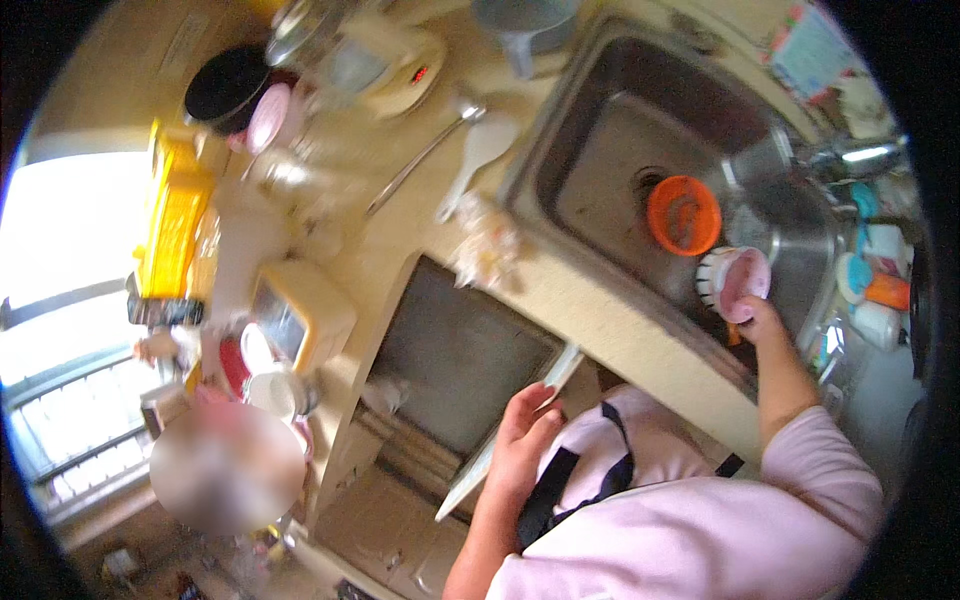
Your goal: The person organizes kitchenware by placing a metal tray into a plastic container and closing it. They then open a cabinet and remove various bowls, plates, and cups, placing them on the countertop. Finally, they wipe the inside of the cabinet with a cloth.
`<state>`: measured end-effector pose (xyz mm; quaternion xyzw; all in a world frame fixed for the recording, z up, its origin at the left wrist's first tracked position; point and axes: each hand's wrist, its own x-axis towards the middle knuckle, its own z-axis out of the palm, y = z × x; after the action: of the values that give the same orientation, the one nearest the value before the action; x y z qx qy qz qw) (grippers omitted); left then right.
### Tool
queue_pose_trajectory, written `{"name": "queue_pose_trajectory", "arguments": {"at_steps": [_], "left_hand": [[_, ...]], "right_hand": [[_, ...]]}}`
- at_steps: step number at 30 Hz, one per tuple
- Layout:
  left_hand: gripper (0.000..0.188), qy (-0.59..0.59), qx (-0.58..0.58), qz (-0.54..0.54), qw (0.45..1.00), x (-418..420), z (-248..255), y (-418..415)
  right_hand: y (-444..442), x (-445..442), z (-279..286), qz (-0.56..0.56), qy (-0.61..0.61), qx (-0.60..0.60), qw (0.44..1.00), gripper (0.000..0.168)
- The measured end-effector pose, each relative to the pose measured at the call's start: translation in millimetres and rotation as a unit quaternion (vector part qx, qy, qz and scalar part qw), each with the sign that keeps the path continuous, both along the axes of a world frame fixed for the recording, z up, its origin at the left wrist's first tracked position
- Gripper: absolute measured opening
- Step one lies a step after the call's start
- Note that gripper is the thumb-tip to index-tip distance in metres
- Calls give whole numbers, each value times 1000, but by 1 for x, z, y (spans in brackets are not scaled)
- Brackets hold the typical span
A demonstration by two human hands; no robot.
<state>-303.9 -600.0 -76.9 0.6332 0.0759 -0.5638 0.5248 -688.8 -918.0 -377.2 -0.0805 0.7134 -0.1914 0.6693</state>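
My right hand [759, 321] grips a pink cup [744, 279] by its side, with its mouth turned toward the camera. Black and white stripes run around the cup's outside. It is over the near right part of a stainless steel sink [600, 142]. An orange plastic bowl [684, 215] sits in the sink beside the cup, close to the drain. My left hand [529, 431] is lower, its fingers partly curled at the pale edge of an open cabinet door [566, 367]. Whether those fingers grip the edge is unclear.
A crumpled plastic bag [487, 240] lies by the sink's corner. Past it are a white rice paddle [487, 142] and a metal ladle [424, 157]. A grey handled vessel [525, 30] stands behind the sink. Several bottles [877, 326] crowd the right side.
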Motion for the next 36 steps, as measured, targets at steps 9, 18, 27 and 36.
{"name": "queue_pose_trajectory", "arguments": {"at_steps": [9,18,27,36], "left_hand": [[40,18,23,136,990,14,-10,89],[36,51,73,399,913,41,-64,258],[30,98,37,489,866,37,-108,343],[33,83,10,540,837,6,-98,336]], "right_hand": [[-13,17,9,190,298,-158,922,61],[19,165,170,359,505,-631,466,68],[381,482,192,771,-131,-377,495,45],[589,611,-22,638,-35,19,769,73]]}}
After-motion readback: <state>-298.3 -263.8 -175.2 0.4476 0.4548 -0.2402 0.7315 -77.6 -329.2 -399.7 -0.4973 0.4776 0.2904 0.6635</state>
